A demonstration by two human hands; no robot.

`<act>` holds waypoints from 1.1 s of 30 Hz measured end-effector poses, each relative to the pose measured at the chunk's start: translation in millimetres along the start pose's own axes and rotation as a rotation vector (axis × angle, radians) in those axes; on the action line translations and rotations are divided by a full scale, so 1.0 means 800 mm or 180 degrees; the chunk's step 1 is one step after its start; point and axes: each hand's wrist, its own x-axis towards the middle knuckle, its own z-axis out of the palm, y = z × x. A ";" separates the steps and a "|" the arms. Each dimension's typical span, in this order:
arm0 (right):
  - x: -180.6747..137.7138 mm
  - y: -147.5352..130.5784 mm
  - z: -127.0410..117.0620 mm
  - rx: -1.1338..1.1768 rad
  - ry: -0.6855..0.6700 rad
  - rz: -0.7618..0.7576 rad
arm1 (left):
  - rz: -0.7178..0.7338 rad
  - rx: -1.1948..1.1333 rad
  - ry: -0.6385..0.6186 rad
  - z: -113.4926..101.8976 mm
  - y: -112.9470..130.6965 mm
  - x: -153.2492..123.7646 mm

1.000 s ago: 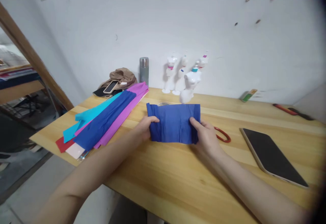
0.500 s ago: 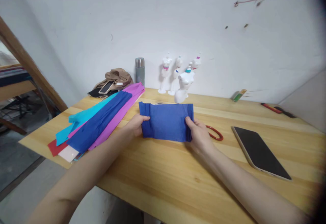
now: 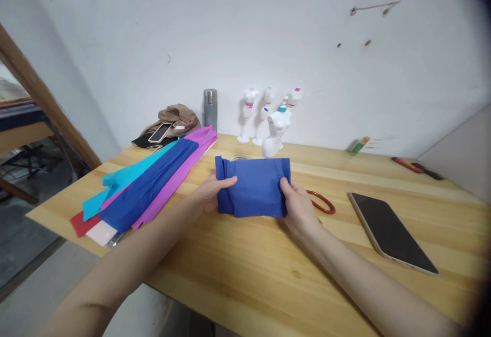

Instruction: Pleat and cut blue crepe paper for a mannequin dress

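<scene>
A folded sheet of blue crepe paper (image 3: 253,186) is held just above the wooden table (image 3: 268,270) in the middle of the view. My left hand (image 3: 210,194) pinches its left edge, thumb lying on top. My right hand (image 3: 299,205) grips the right edge, thumb on top and fingers under. The left side of the paper is bunched into a few pleats.
Long strips of cyan, blue, purple and red paper (image 3: 146,183) lie at the left. A red ring (image 3: 322,203) sits right of my right hand, a tablet (image 3: 391,232) farther right. Small white mannequin busts (image 3: 274,127), a metal flask (image 3: 209,109) and a phone on a brown cloth (image 3: 169,125) line the back.
My left hand has slid rightward along the paper, gathering its left side, so the sheet looks narrower. The right hand has stayed in place.
</scene>
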 end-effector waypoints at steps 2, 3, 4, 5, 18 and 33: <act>0.000 0.001 0.000 0.0081 0.0003 0.0047 | -0.0078 -0.0040 0.0088 0.001 -0.002 -0.001; 0.000 0.002 -0.001 0.0114 -0.0008 0.0067 | -0.0140 -0.0080 0.0141 0.002 -0.002 -0.002; 0.000 0.002 -0.001 0.0136 -0.0021 0.0080 | -0.0188 -0.0119 0.0176 0.003 -0.003 -0.002; 0.000 0.003 -0.001 0.0149 -0.0045 0.0089 | -0.0217 -0.0144 0.0187 0.004 -0.003 -0.002; -0.010 -0.002 0.000 -0.0094 -0.0448 -0.0012 | -0.0107 -0.0239 -0.0023 0.001 -0.005 0.001; -0.044 -0.007 0.016 -0.0598 -0.1208 0.0304 | 0.1194 0.2276 0.0816 -0.043 0.032 0.013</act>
